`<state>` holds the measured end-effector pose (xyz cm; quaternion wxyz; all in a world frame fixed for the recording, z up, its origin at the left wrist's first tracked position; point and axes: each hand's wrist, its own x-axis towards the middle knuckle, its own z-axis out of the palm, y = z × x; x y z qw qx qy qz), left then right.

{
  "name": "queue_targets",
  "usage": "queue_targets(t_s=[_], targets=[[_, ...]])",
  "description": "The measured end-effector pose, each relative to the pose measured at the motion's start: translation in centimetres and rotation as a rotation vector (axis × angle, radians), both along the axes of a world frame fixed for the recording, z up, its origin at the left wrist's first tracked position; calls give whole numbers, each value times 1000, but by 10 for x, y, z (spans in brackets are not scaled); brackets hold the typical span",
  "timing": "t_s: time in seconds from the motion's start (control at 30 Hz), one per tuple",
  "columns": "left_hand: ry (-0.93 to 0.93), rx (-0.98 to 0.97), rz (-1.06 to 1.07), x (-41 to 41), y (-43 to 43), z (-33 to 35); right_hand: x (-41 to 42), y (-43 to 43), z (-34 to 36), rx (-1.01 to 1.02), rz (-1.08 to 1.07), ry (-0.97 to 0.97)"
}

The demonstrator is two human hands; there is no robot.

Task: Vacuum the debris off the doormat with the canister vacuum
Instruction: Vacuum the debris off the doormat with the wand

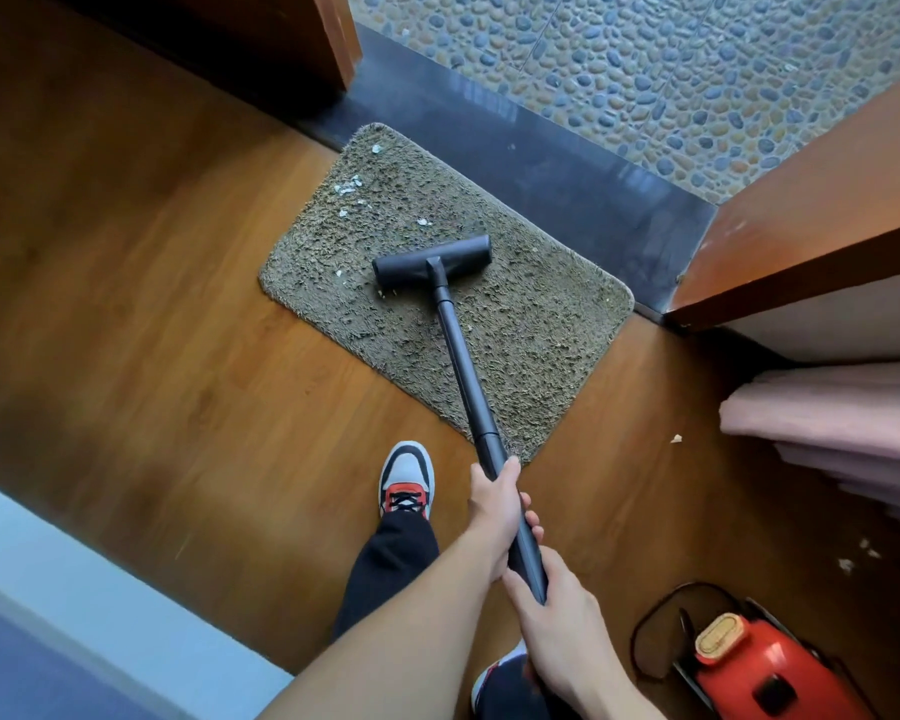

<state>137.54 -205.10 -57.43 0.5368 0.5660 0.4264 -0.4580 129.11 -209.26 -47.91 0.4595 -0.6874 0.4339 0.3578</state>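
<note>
Closest to me, low on the right, the one red canister vacuum (765,667) sits on the wooden floor (152,304). Both my hands grip the single black wand (463,366). The right hand (557,621) wraps its near end, and the left hand (500,504) is curled around it just ahead, so the left is nearer the work. The wand's long axis runs away from me and slightly left, ending in one floor head (432,262) set crosswise and resting near the middle of the one doormat (541,324). The white debris (348,185) lies beyond and left of that head, toward the mat's far-left corner. I count about five patches there, the finest bits too small to tally. I judge the next stroke should push forward and left. A few more scraps (676,438) lie off the mat, to the right.
</note>
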Motion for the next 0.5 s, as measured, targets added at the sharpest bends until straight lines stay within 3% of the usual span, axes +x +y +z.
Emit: queue_targets(t_s=[0.2, 0.5], targets=[[-28, 38, -23, -7, 4, -2, -7, 6, 0, 13, 3, -10], [-122, 40, -75, 75, -3, -19, 63, 7, -29, 10, -39, -56]])
